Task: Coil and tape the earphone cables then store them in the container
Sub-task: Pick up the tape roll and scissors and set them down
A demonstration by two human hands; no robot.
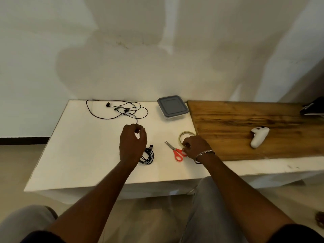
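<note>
Left hand (133,142) pinching loose earphone cable (119,109) trailing to 11 o'clock, coiled earphone (148,156) at its 4 o'clock, right hand (194,148) curled at tape roll (186,134) rim, grip unclear, red scissors (175,151) touching, lidded container (172,106) at 12 o'clock.

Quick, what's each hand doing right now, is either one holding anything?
Left hand: pinches the loose thin black earphone cable.
Right hand: curled at the clear tape roll and red-handled scissors; grip cannot be told.

We look from one head-worn camera, close above, facing forward and down; the left hand (133,142) pinching the cable (117,108) sits mid-frame, the wall (157,50) beyond that grip.
</note>
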